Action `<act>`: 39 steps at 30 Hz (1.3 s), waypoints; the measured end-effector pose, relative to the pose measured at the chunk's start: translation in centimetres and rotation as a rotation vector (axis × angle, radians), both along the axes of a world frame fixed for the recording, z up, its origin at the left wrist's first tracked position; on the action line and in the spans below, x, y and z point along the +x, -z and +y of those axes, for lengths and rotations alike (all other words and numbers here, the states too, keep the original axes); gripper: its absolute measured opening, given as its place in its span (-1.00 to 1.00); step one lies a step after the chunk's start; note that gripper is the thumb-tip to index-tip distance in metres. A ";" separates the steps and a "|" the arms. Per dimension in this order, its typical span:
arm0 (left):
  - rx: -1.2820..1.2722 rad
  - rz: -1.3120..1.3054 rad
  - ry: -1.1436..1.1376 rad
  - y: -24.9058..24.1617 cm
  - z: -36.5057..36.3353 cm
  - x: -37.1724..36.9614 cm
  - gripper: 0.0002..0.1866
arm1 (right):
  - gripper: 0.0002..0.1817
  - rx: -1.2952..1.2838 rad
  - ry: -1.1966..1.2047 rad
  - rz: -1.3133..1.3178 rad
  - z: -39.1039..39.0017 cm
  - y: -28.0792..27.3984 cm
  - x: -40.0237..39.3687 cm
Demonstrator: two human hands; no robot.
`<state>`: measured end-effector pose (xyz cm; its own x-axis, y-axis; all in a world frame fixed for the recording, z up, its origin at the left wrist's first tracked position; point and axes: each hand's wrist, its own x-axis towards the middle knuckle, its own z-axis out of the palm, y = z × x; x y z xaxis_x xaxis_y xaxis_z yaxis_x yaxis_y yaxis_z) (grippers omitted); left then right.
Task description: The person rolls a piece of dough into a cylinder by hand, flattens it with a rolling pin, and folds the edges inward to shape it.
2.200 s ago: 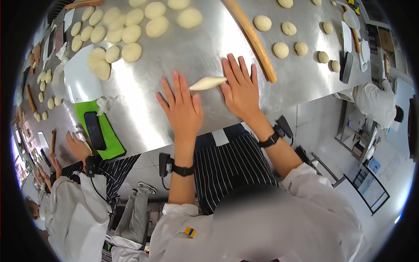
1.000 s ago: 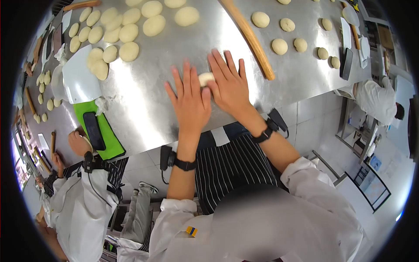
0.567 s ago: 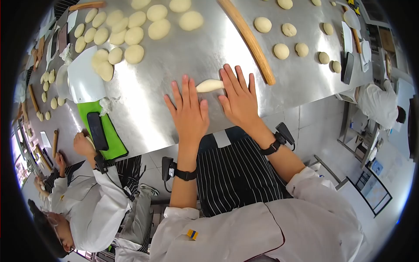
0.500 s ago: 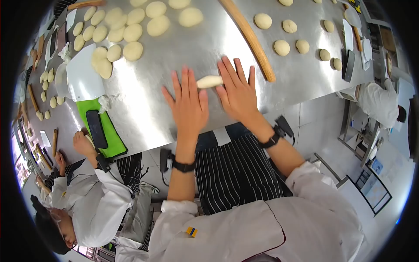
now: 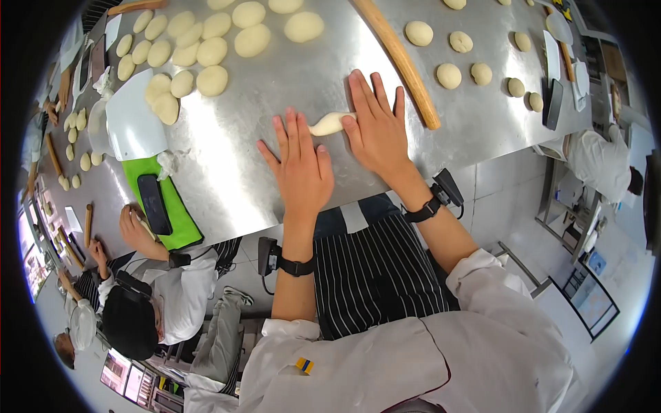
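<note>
A short pale roll of dough [image 5: 329,124], thick in the middle and narrowing at its ends, lies slightly slanted on the steel table [image 5: 234,148]. My left hand [image 5: 303,165] rests with stretched fingers over its left tip. Over the right end lies my right hand [image 5: 379,134], fingers long and flat, the thumb touching the dough. Both palms face down, and the dough's ends are partly hidden under the fingers. Beyond my right hand a long wooden rolling pin [image 5: 399,65] lies at an angle.
Several dough balls [image 5: 252,40] sit at the back left, and more dough balls [image 5: 448,76] at the right. A white plastic sheet [image 5: 135,117], a green cloth [image 5: 180,220] and a black phone [image 5: 153,204] lie to the left. Beside me a co-worker [image 5: 138,313] bends at the table.
My right hand has slid forward, away from me, while my left hand has come slightly back. The dough roll is more slanted. The co-worker's head has moved nearer the table.
</note>
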<state>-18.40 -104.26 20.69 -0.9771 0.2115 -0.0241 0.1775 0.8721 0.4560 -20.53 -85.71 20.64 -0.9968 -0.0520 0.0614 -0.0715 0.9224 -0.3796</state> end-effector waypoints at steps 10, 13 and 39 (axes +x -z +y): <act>0.131 0.081 0.058 0.4 0.7 0.2 -0.27 | -0.20 -0.157 -0.064 -0.002 -1.1 -0.4 3.0; 0.055 0.009 0.142 0.0 0.9 0.2 -0.27 | -0.23 -0.100 -0.100 -0.076 -1.0 -0.7 3.2; -0.080 0.066 -0.059 0.7 1.7 3.3 -0.29 | -0.19 -0.031 0.047 -0.064 -0.1 0.0 5.4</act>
